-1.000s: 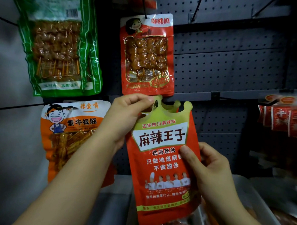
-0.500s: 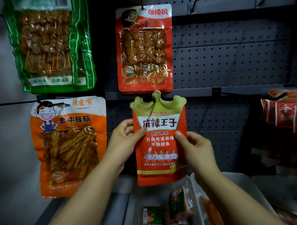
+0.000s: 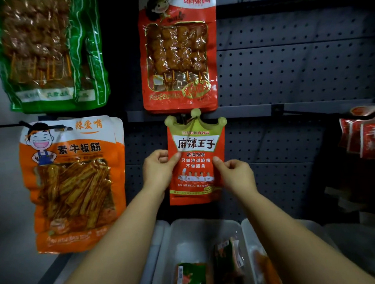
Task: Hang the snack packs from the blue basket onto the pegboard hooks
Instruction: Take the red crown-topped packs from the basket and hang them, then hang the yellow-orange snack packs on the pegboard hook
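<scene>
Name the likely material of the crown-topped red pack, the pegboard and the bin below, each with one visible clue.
Crown-topped red pack: likely glossy printed plastic film; it shines.
Pegboard: probably painted metal; matte, evenly punched holes.
Bin: seemingly translucent plastic; pale rounded walls.

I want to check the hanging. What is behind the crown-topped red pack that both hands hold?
Behind the crown-topped red pack is the dark pegboard. A hook passes through its top. Whatever lies directly behind the pack is covered.
</scene>
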